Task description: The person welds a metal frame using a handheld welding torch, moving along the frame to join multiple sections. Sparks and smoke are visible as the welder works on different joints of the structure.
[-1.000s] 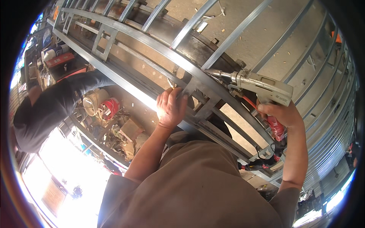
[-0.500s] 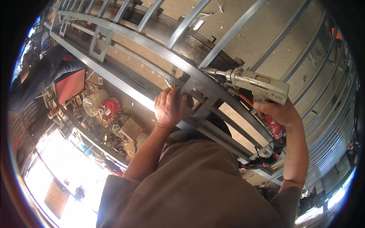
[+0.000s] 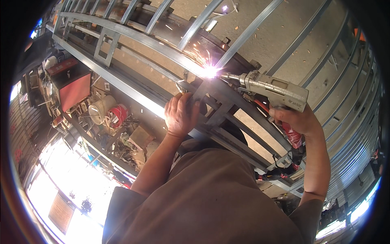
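Note:
My right hand (image 3: 298, 122) is closed around the grip of a handheld welding gun (image 3: 278, 89) with a metallic body and red wrapping lower down. Its narrow nozzle points left at a joint on a grey metal frame (image 3: 158, 49), where a thin crossbar meets the curved rail. A white-violet glare (image 3: 210, 72) burns at that joint and throws sparks, hiding the seam. My left hand (image 3: 178, 116) rests on the frame just nearer than the glare, its fingers curled over a short bar.
Parallel crossbars (image 3: 252, 34) fan out to the far side and right. At left stand a red-fronted box (image 3: 75, 91), a whitish bucket (image 3: 101, 110) and a red bucket (image 3: 118, 116) among scrap. A dark cable (image 3: 290, 168) hangs below the gun.
A bright arc with flying sparks has appeared at the nozzle's tip. Both hands hold nearly the same place. The person in dark clothing at the far left has mostly moved out of view.

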A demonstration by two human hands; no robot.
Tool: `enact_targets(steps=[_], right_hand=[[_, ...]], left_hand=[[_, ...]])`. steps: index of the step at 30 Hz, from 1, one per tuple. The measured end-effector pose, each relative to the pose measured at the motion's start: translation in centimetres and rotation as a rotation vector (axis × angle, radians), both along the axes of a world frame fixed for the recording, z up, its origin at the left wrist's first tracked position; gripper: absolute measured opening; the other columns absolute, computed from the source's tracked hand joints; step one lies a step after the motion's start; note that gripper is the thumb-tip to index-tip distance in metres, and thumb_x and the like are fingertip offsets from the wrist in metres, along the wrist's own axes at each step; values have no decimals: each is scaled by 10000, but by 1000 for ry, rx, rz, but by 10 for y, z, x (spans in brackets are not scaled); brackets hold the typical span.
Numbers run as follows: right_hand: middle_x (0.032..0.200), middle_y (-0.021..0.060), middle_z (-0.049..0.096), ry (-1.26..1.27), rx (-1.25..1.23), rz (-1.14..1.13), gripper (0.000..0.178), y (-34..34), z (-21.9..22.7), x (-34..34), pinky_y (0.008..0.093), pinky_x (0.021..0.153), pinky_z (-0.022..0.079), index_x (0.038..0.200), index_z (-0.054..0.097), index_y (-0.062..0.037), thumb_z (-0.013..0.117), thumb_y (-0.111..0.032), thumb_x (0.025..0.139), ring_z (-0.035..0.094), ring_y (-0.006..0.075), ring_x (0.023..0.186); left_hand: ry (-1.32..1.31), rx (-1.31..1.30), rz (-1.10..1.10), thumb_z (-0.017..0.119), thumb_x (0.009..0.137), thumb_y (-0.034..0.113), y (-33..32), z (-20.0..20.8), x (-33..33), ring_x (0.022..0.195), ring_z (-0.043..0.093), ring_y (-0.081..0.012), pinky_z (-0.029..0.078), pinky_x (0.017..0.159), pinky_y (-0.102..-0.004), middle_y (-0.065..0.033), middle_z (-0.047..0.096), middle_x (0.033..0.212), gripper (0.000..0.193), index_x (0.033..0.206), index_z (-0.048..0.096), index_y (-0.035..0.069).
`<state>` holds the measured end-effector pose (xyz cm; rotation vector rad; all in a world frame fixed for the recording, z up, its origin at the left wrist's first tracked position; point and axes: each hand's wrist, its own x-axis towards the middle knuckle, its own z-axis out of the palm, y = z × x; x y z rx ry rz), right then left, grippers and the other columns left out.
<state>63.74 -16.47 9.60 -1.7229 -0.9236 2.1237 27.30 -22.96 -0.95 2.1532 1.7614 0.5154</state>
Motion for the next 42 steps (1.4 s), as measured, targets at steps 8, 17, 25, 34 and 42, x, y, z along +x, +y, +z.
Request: enact_targets(steps=[8, 17, 25, 34, 42], right_hand=[[964, 53, 698, -5, 13, -5, 395, -2, 2, -2, 311, 698, 591, 1215, 658, -8, 814, -103, 865, 683, 143, 804], [955, 50, 692, -27, 21, 10, 383, -1, 2, -1, 312, 675, 583, 1191, 668, -10, 827, -112, 858, 675, 146, 811], [975, 55, 696, -78, 65, 36, 375, -5, 0, 0, 316, 679, 577, 1200, 670, -9, 820, -107, 869, 667, 148, 818], [1020, 58, 716, -86, 41, 62, 411, -3, 4, 2, 319, 747, 577, 1216, 683, -14, 836, -125, 851, 673, 156, 870], [1024, 66, 738, -103, -11, 28, 389, -7, 8, 4, 329, 777, 585, 1195, 697, -7, 840, -123, 852, 694, 164, 911]], left_hand=[[18, 26, -5, 781, 872, 244, 1, -1, 0, 933, 687, -342, 539, 823, -454, -145, 688, 1109, 407, 1217, 641, 81], [4, 0, 8, 757, 897, 239, 1, 1, 1, 976, 687, -363, 536, 860, -466, -171, 694, 1128, 384, 1223, 644, 69], [10, 1, 10, 761, 894, 232, 1, -1, -1, 964, 686, -354, 535, 849, -457, -158, 691, 1125, 389, 1228, 639, 73], [3, 31, 10, 796, 834, 225, 1, -5, -3, 930, 690, -340, 535, 815, -454, -139, 684, 1115, 437, 1221, 637, 100], [4, 41, 0, 765, 886, 219, 0, -6, -2, 936, 683, -344, 533, 823, -452, -148, 691, 1104, 391, 1219, 633, 64]])
